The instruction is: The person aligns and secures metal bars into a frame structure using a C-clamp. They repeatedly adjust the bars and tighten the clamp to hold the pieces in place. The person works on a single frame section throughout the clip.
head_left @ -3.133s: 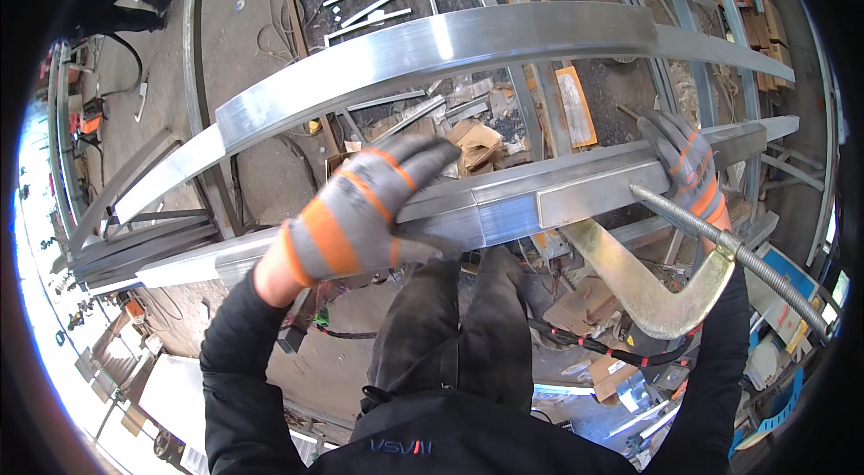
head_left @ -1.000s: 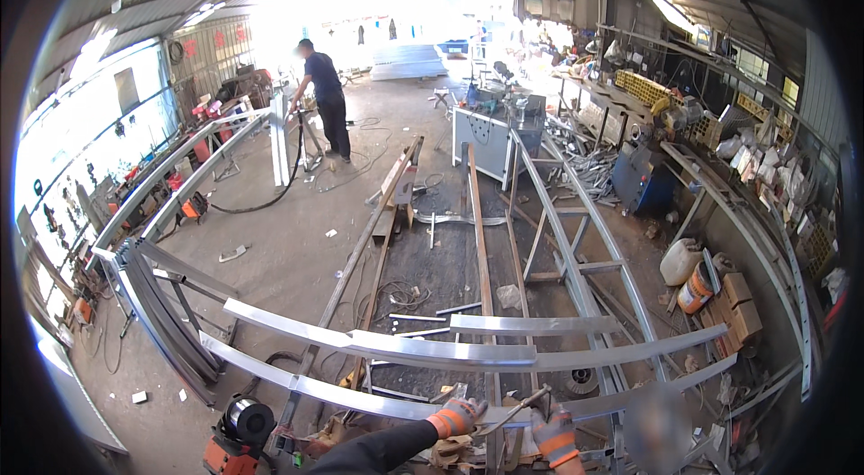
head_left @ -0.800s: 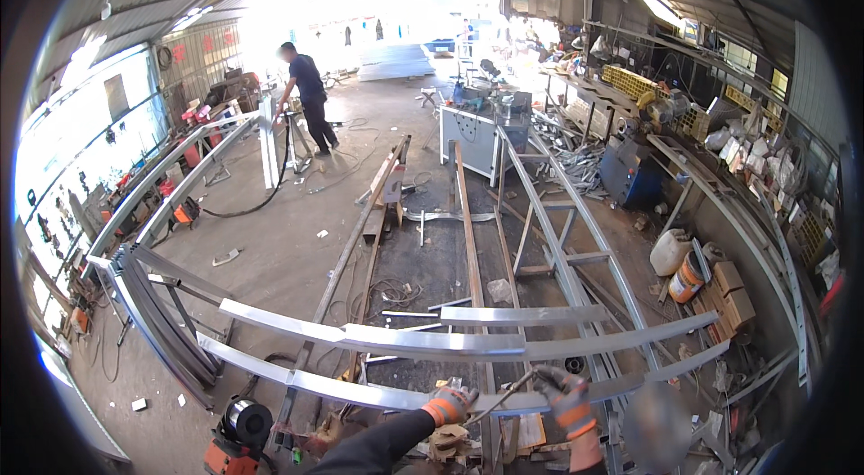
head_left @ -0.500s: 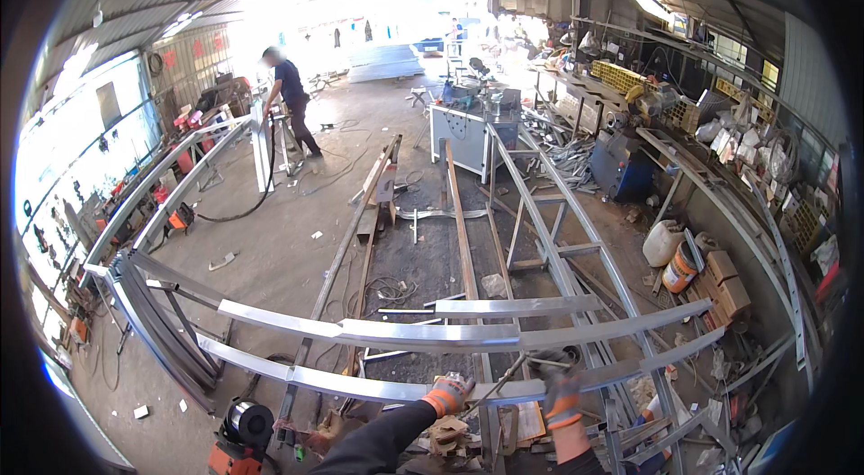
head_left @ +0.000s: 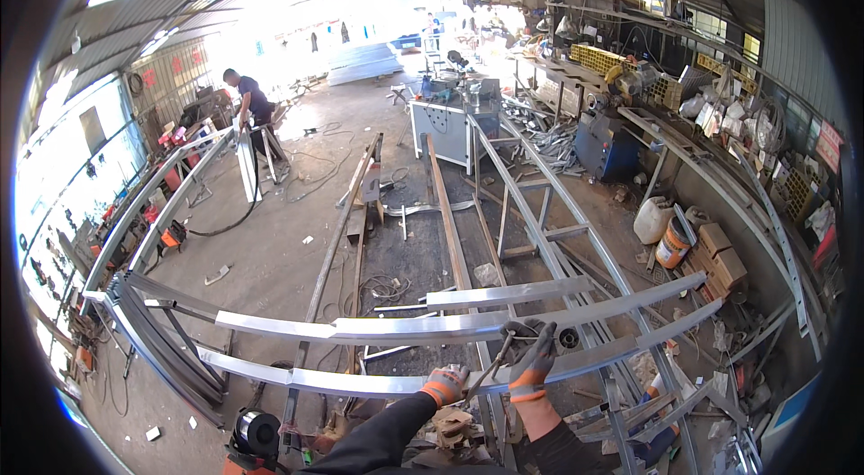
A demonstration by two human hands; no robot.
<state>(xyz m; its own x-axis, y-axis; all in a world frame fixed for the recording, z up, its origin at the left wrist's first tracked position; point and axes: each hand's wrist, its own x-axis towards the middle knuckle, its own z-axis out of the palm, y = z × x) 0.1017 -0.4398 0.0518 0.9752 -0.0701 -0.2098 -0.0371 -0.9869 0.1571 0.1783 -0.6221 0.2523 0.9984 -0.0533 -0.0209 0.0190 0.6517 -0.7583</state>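
Note:
Two long curved metal rails lie across the frame in front of me, an upper rail (head_left: 405, 327) and a lower rail (head_left: 342, 380). My left hand (head_left: 445, 383), in a grey glove with an orange cuff, rests on the lower rail with its fingers curled. My right hand (head_left: 531, 354), in the same kind of glove, reaches up and its fingers curl over the upper rail. A thin metal rod (head_left: 490, 365) slants between the two hands; whether the left hand holds it is unclear. A round tube end (head_left: 567, 337) sits just right of my right hand.
Long steel beams (head_left: 445, 214) and a ladder-like frame (head_left: 540, 223) lie on the floor beyond. A blue machine (head_left: 450, 120) stands further back, and a white jug (head_left: 652, 219) and boxes (head_left: 720, 255) sit at the right. Another person (head_left: 252, 111) works far left by leaning frames (head_left: 153, 205). A wire spool (head_left: 256, 430) sits at lower left.
The view has lifted from my hands to the whole workshop. My right hand has moved up from the lower rail to the upper one. The distant person has shifted left.

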